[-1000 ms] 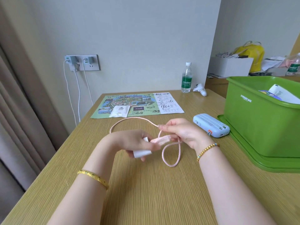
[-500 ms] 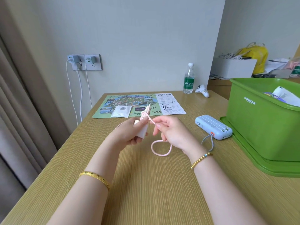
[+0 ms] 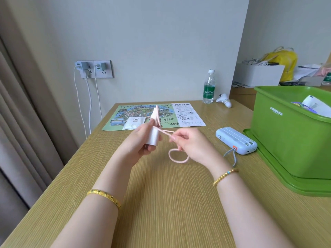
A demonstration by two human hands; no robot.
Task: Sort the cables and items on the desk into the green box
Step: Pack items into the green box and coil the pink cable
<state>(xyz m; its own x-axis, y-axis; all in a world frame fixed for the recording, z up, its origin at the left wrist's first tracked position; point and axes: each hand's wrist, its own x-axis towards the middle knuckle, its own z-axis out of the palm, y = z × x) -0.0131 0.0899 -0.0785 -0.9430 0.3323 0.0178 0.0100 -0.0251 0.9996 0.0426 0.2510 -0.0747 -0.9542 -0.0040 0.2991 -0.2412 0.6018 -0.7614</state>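
My left hand (image 3: 138,143) grips a white charger plug (image 3: 153,137) upright above the desk, with a folded bundle of pink cable (image 3: 179,159) standing up out of it. My right hand (image 3: 192,146) pinches the same pink cable just right of the plug; a strand runs taut between the hands and a loop hangs below onto the desk. The green storage box (image 3: 290,140) stands at the right on its green lid, with papers inside. A light blue power bank (image 3: 236,140) with a grey strap lies on the desk beside the box.
A printed map sheet (image 3: 186,116) and a small white packet (image 3: 134,122) lie at the desk's far side. A water bottle (image 3: 208,87) and a white controller (image 3: 223,100) stand near the wall. Chargers with white cables hang from the wall socket (image 3: 94,68). A curtain hangs at left.
The hands have lifted from the desk and moved forward. The long cable loop that lay on the desk has been gathered up at the plug; only a small loop hangs now.
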